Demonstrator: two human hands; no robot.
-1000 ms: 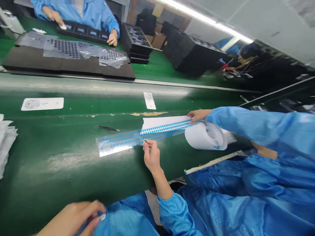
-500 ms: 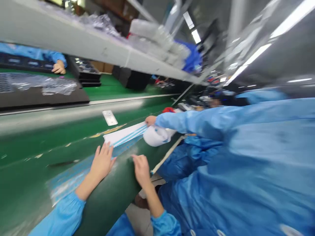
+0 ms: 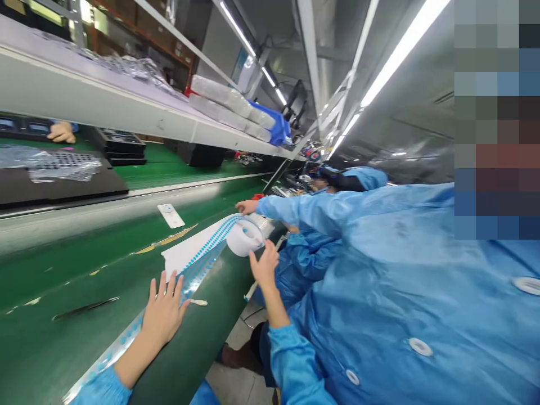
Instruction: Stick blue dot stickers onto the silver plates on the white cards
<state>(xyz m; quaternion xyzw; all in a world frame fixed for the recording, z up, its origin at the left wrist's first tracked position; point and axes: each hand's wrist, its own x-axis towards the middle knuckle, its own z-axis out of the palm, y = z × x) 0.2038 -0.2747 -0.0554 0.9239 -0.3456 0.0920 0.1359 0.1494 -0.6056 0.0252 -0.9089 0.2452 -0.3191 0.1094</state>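
My left hand [image 3: 165, 310] lies with fingers spread on a clear strip with blue dots [image 3: 201, 271] along the green bench. Beyond its fingertips is a white sheet [image 3: 182, 252] with rows of blue dots, which curves toward a white roll [image 3: 243, 237]. My right hand [image 3: 265, 264] is raised at the near right side of the roll, thumb and fingers apart, holding nothing. Another person's hand [image 3: 247, 207] is at the far end of the sheet, behind the roll.
A white rectangular piece [image 3: 171, 216] and dark tweezers [image 3: 86, 308] lie on the bench [image 3: 34, 264]. Black trays [image 3: 120, 147] stand farther back under a shelf [image 3: 126, 109]. A person in blue [image 3: 379, 270] stands close on the right.
My right hand has moved away from the bench edge up to the roll and its fingers have opened. My left hand remains flat on the strip. The camera view has shifted.
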